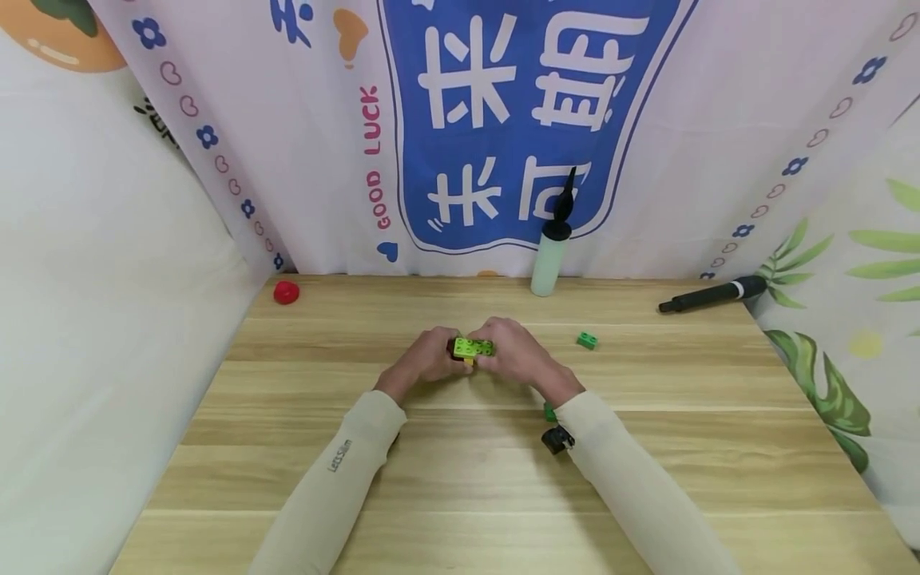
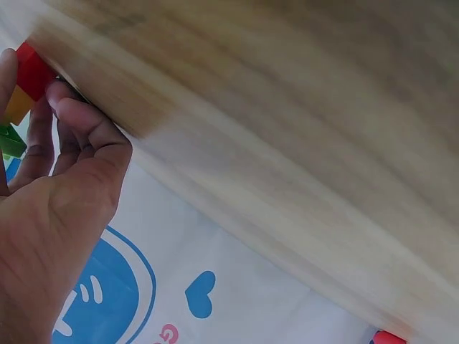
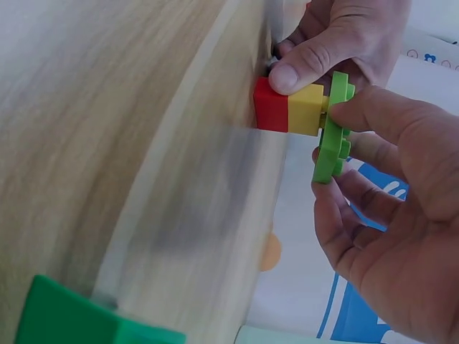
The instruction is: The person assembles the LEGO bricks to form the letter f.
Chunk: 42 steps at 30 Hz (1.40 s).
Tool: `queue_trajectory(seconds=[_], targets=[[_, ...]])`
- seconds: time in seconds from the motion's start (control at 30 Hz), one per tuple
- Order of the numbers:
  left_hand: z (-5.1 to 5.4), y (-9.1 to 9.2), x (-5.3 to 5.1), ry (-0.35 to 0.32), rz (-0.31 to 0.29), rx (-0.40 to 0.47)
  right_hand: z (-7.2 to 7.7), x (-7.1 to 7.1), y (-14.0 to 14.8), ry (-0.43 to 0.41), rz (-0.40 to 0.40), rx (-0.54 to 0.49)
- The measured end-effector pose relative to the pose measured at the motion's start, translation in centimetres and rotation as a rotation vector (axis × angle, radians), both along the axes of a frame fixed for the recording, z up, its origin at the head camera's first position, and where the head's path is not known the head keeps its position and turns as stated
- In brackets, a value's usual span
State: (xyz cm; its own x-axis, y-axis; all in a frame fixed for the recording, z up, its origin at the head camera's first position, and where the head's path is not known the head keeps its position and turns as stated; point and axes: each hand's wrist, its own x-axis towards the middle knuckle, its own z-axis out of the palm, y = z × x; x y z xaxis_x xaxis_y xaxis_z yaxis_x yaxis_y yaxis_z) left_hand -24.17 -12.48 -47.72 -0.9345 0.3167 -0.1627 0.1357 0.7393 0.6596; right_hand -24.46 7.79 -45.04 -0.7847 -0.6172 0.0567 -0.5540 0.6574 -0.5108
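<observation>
In the right wrist view a red block (image 3: 271, 105) and a yellow block (image 3: 305, 110) are joined, with a light green flat plate (image 3: 331, 132) on the yellow one's studded end. My left hand (image 3: 344, 43) grips the red and yellow blocks, its thumb on their side. The fingers of my right hand (image 3: 401, 186) pinch the green plate. From the head view, both hands meet above the table, left hand (image 1: 437, 354) and right hand (image 1: 513, 351) on either side of the plate (image 1: 467, 347). The left wrist view shows the red block (image 2: 34, 70) by my left hand (image 2: 72, 172).
A green brick (image 1: 587, 340) lies right of my hands, another green piece (image 1: 549, 412) near my right wrist. Farther out are a red object (image 1: 286, 292) at back left, a pale green bottle (image 1: 548, 263) with a black top at the back, and a black rod-like object (image 1: 707, 297) at back right.
</observation>
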Motion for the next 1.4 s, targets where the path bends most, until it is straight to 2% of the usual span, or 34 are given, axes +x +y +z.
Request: queue_trajectory(seconds=[0.33,0.77,1.0,1.23,1.4], targets=[[-0.5,-0.3,0.0,-0.006,-0.007,0.013,0.4,0.1,-0.4,-0.001,0.016,0.058],[-0.5,-0.2,0.0,-0.026,0.010,0.001,0.1,-1.5,-0.2,-0.012,0.084,0.036],[-0.6,0.1,0.1,-0.003,-0.002,0.003,0.0,-1.7,0.6,-0.063,0.073,0.037],[-0.1,0.2,0.1,-0.045,0.022,0.013,0.7,-1.5,0.3,-0.010,0.101,0.079],[0.0,0.3,0.3,-0.058,0.027,0.008,0.9,-1.2,0.1,-0.005,0.082,0.124]])
